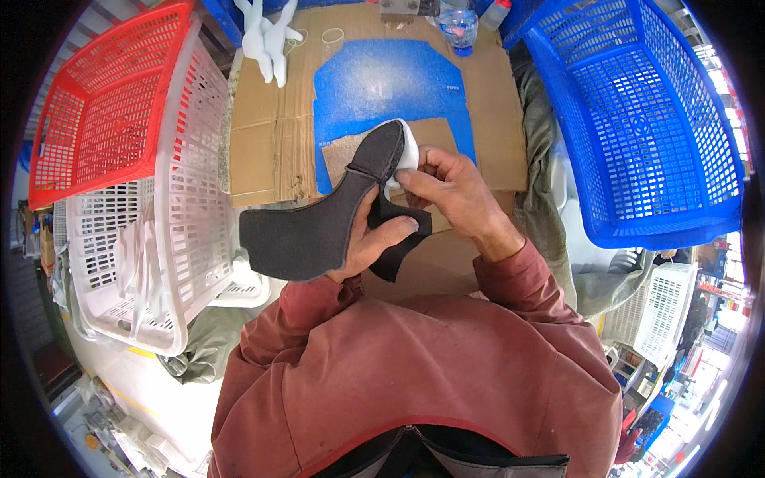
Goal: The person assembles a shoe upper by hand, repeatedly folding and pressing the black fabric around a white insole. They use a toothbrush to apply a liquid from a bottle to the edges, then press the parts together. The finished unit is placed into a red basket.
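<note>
Bright light, strong fisheye edge distortion

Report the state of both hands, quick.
Left hand: closed, holding the black cloth piece.
Right hand: closed, thumb and fingers pinching the white strip along the cloth's edge.

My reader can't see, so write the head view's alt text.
A person's left hand holds a dark grey, boot-shaped fabric piece while the right hand pinches white material at its edge. Beyond lies a blue sheet on brown cardboard, with a red plastic basket left and a blue plastic basket right.
</note>
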`<action>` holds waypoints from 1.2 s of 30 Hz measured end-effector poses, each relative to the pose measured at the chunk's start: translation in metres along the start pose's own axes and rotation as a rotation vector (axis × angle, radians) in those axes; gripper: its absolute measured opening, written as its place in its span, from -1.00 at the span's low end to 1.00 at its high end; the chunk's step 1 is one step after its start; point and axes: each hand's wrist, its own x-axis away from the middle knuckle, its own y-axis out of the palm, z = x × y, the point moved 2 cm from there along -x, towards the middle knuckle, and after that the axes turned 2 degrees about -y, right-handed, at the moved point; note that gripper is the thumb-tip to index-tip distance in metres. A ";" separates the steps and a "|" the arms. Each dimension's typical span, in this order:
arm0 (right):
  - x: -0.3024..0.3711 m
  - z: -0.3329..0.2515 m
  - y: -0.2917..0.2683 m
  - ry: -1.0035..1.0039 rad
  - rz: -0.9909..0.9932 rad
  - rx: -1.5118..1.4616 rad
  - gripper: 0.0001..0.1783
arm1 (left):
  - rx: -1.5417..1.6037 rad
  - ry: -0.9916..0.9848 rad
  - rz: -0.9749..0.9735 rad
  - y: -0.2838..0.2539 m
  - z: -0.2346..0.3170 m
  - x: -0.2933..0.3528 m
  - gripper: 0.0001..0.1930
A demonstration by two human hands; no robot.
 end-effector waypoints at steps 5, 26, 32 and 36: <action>0.002 -0.004 0.000 0.043 -0.040 0.065 -0.78 | 0.007 -0.043 -0.049 0.003 -0.004 0.000 -0.22; 0.007 -0.003 0.000 0.068 -0.050 -0.064 -0.78 | 0.486 -0.117 0.096 0.003 -0.008 0.002 -0.58; 0.001 -0.003 -0.002 -0.042 0.023 0.037 -0.77 | 0.247 -0.077 0.165 0.011 -0.006 0.004 -0.54; 0.002 0.002 -0.001 -0.070 0.038 0.039 -0.80 | 0.358 -0.152 0.189 0.008 -0.006 0.001 -0.61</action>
